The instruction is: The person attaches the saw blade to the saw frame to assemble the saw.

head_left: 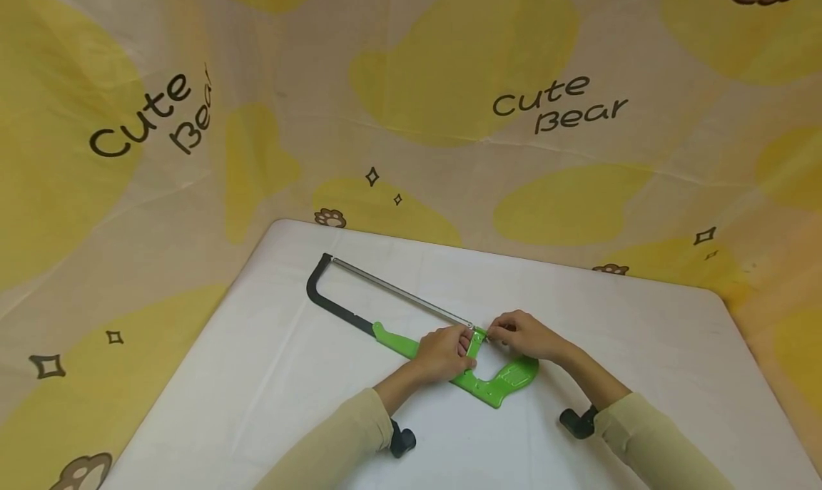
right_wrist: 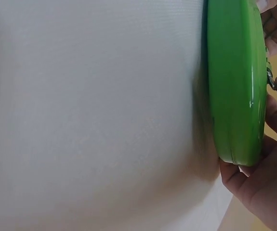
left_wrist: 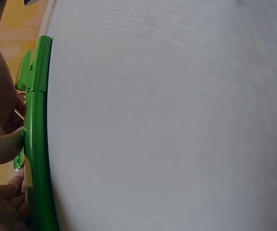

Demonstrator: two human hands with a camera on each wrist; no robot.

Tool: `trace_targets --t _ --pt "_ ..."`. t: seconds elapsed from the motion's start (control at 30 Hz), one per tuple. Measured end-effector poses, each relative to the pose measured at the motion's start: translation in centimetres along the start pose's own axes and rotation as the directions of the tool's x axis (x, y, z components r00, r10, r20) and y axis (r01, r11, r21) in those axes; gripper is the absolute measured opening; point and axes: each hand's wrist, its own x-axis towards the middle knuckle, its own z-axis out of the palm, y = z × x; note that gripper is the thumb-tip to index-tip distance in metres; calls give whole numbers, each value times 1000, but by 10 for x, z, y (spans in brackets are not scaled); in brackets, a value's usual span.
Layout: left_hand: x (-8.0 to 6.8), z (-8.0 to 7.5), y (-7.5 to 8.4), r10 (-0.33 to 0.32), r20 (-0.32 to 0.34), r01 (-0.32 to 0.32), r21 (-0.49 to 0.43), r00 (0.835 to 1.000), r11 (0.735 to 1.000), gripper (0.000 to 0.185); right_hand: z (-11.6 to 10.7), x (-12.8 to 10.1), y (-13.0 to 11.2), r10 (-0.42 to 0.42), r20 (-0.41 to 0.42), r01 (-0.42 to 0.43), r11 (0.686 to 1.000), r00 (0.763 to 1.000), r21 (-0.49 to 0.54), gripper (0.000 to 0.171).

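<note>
A hacksaw with a black front frame (head_left: 340,312), a green handle (head_left: 514,377) and a thin silver blade (head_left: 404,291) lies on the white table, its handle end toward the right. My left hand (head_left: 439,354) grips the green part of the frame by the upright post near the blade's rear end. At the post's outer side, my right hand (head_left: 529,335) pinches a small metal wing nut (right_wrist: 270,78) between thumb and finger. The right wrist view shows the thumb at the nut, beyond the green handle. From the left wrist, the green frame (left_wrist: 39,130) stands edge-on beside the left thumb.
The white table (head_left: 257,376) has rounded corners at the back. Behind it and to the left hangs a yellow and cream cloth (head_left: 437,162) printed with lettering. Black wrist-worn devices (head_left: 403,440) stick out below the rolled sleeves.
</note>
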Motion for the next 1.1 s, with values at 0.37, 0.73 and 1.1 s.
trace_targets --t 0.37,0.73,1.1 --pt "0 0 1 -5 -4 5 -11 1000 1000 33 4 2 -2 24 -23 -26 996 999 -88 23" --pt "0 1 0 -9 -5 9 -16 1000 1000 33 7 0 -2 3 -47 -8 992 999 -124 23" --pt "-1 -1 3 -5 -5 5 -13 1000 1000 32 6 0 -2 -22 -91 16 998 996 -68 7"
